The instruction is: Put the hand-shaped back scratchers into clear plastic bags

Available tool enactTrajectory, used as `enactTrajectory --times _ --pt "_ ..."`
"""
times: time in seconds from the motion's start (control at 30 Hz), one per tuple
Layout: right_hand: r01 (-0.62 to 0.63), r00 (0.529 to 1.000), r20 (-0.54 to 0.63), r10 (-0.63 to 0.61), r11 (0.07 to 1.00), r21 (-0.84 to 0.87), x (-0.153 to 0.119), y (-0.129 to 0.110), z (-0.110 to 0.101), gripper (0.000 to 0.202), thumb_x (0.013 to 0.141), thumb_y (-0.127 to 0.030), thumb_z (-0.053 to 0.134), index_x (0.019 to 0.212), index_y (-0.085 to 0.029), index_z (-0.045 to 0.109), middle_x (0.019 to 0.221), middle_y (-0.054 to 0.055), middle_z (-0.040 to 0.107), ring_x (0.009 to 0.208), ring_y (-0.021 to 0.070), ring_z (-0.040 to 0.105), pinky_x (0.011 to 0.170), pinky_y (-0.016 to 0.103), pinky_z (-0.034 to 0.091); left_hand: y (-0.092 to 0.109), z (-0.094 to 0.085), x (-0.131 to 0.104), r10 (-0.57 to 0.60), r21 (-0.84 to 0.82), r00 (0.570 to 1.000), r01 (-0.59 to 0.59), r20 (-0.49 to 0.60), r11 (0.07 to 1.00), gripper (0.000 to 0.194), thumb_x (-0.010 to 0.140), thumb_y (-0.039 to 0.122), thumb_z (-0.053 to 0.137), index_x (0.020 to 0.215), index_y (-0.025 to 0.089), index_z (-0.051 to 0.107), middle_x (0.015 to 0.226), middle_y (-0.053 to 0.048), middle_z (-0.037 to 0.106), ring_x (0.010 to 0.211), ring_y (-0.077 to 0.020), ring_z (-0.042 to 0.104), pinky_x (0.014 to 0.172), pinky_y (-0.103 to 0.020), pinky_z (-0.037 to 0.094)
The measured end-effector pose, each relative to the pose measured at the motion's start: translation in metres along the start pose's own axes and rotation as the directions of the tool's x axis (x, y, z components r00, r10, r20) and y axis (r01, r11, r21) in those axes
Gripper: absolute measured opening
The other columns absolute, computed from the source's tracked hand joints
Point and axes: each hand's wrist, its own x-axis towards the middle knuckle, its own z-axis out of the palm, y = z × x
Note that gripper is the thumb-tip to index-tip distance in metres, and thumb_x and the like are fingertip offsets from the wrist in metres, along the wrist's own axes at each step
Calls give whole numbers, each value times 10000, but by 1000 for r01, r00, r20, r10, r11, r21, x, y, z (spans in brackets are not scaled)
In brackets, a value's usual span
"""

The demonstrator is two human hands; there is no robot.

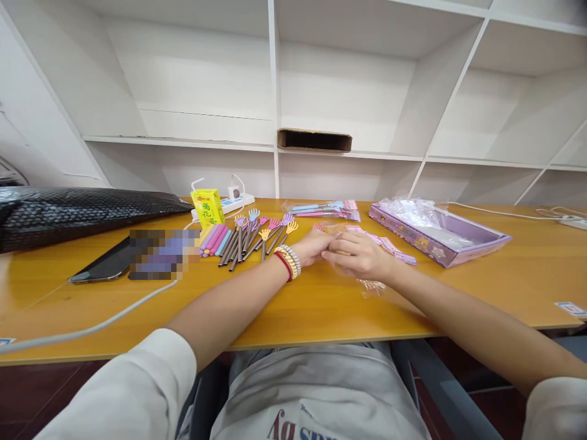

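My left hand (314, 245) and my right hand (360, 253) meet above the middle of the table, both closed. A small pink claw-shaped head (318, 227) shows at the far side of my left fingers, like that of a back scratcher; its rod is hidden. My right fingers pinch clear plastic, and a clear wrapper (373, 286) lies beneath that hand. Left of my hands is a pile of back scratchers (250, 235) with metal rods and coloured claws. Beside it lie several pastel handles (215, 238). Purple-pink card strips (397, 250) rest beyond my right hand.
Packaged back scratchers (321, 209) lie at the back. A purple open box (458, 244) holding clear plastic stands at right. On the left are a yellow drink carton (208, 208), a power strip (243, 201), a phone (107, 260), a white cable (114, 315) and a black wrapped package (87, 211).
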Motion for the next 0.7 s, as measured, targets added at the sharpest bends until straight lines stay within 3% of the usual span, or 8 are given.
enactTrajectory --times 0.1,0.17,0.27,0.37,0.53,0.7 --pt "-43 996 79 41 999 31 -15 -2 3 207 873 -205 448 1023 -198 591 944 84 613 865 182 538 731 341 452 -8 -1 2 50 36 998 -49 -37 998 155 682 117 607 574 132 499 459 41 470 409 -61 430 415 -188 341" --pt "-58 991 122 50 996 61 -20 -4 5 237 890 -212 414 1051 -202 587 978 96 615 888 189 547 749 347 462 -12 -5 0 93 90 993 -87 -68 992 46 689 98 567 665 131 545 497 17 524 439 -91 481 451 -217 386" --pt "-76 986 155 59 991 107 -21 -6 7 274 910 -202 357 1073 -209 578 981 104 619 883 184 563 768 359 472 -14 -14 -7 190 180 980 -176 -63 968 290 659 59 561 935 146 584 665 -29 630 582 -133 574 545 -250 452" --pt "-78 986 158 58 989 124 -20 -7 12 271 911 -204 349 1042 -206 587 977 104 619 894 184 568 777 363 475 -14 -24 -18 297 324 954 -293 37 900 393 633 36 565 1007 152 597 852 -71 658 748 -156 606 649 -265 480" --pt "-132 986 127 112 978 160 -21 -13 21 218 888 -266 426 1023 -180 575 909 104 618 895 190 562 783 345 460 -17 -37 -37 418 624 885 -448 206 641 343 682 94 550 1010 162 627 978 -90 642 795 -172 601 746 -308 481" --pt "-292 941 240 239 932 214 -21 -16 20 385 784 -531 523 897 -165 566 826 100 599 811 198 559 731 324 429 -15 -41 -52 488 782 749 -592 447 193 322 697 123 543 1010 175 596 979 -72 608 871 -184 563 830 -318 431"
